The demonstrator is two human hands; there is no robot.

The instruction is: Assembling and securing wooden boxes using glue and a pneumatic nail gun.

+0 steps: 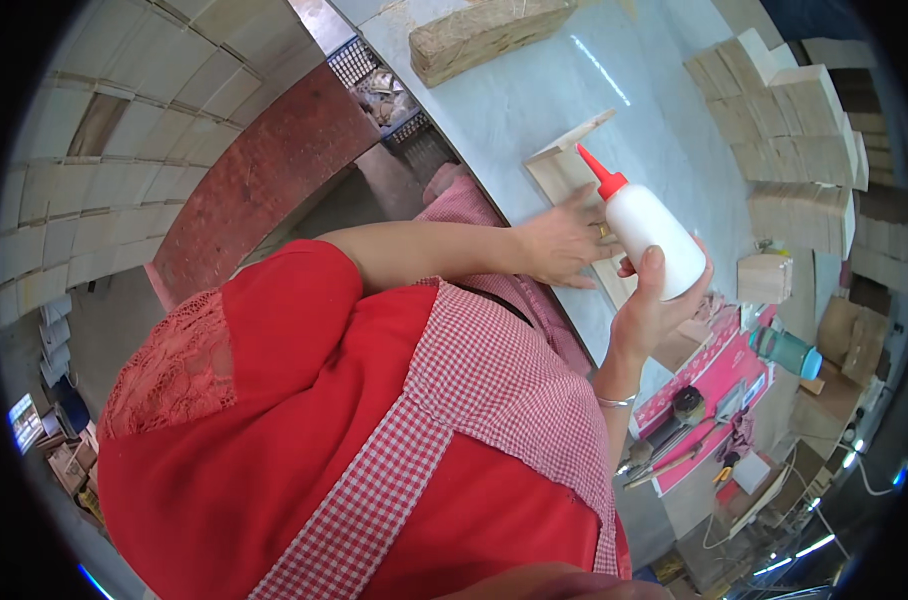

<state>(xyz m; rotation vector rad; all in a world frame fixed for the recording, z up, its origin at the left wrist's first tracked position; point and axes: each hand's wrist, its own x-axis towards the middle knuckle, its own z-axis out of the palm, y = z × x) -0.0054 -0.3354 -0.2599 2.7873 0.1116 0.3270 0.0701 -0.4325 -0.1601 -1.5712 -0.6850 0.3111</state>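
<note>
Hands [564, 243] on smooth bottle [652, 228], flat wood [557, 176]

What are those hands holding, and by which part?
The right hand holds the white bottle around its lower body. The left hand lies over the wooden piece; its grip is unclear.

Tabletop [664, 120] glare, dark bowed edges

1 teal btl [782, 349] w/ blue cap [811, 363] nr pink sheet [726, 370]; red bench [264, 180]; blue basket [350, 62]
</note>
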